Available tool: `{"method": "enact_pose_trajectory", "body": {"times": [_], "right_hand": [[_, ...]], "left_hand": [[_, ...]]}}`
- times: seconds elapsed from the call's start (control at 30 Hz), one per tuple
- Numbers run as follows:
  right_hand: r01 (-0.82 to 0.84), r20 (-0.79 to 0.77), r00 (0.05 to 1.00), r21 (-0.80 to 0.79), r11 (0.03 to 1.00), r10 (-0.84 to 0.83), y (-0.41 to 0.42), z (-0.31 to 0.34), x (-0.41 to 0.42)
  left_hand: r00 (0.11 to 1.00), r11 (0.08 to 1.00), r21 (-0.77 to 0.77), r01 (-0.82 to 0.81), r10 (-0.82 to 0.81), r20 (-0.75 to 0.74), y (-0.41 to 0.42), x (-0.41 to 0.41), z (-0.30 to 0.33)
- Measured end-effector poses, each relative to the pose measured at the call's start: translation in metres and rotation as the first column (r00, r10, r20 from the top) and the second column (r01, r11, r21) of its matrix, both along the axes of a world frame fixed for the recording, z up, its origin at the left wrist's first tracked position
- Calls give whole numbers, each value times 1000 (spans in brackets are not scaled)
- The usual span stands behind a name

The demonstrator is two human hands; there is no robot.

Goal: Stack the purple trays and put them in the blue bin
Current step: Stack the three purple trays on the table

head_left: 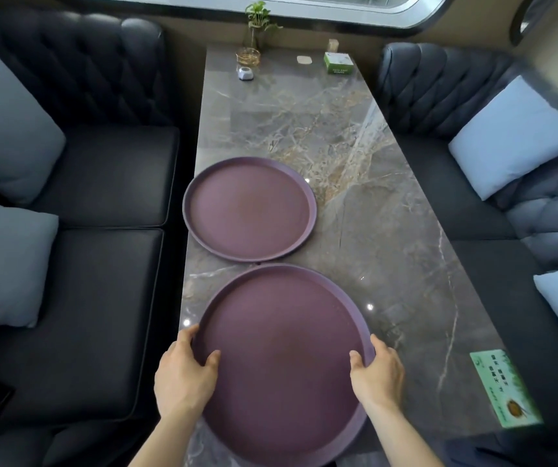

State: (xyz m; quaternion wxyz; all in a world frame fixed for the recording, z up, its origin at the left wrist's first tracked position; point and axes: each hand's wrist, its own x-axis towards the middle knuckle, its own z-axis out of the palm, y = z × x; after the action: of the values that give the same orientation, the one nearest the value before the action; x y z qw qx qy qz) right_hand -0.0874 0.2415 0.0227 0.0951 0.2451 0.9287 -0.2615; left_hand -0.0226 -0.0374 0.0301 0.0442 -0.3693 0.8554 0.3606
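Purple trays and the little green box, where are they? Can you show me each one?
Near tray point(284, 365), head view, the middle of its flat purple base.
Far tray point(250, 209), head view, the middle of its base.
Green box point(338, 63), head view, its top face at the table's far end.

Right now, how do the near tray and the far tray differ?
The near tray is gripped at its rim by both the left hand and right hand; the far tray lies untouched. The far tray overhangs the table's left edge slightly; the near tray sits more central. Both are round, purple, empty and rim-up, nearly touching.
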Motion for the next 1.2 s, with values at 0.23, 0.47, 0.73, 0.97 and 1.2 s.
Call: {"method": "enact_pose_trajectory", "body": {"times": [0.23,0.47,0.73,0.97,1.2], "right_hand": [[-14,0,1000,-53,999,14,3,2,-4],[-95,40,995,-9,995,95,9,-5,1],[-436,168,898,218,873,406,6,-10,29],[-538,275,840,306,785,469,7,-7,28],[-483,159,875,290,826,456,6,10,-11]], "left_hand": [[999,999,10,31,-30,-15,0,-2,-7],[989,988,-59,143,-140,48,-1,8,-15],[934,917,-191,349,-325,149,3,22,-16],[890,860,-251,445,-394,228,-1,18,-9],[961,946,-168,277,-276,28,-10,-20,-4]]}}
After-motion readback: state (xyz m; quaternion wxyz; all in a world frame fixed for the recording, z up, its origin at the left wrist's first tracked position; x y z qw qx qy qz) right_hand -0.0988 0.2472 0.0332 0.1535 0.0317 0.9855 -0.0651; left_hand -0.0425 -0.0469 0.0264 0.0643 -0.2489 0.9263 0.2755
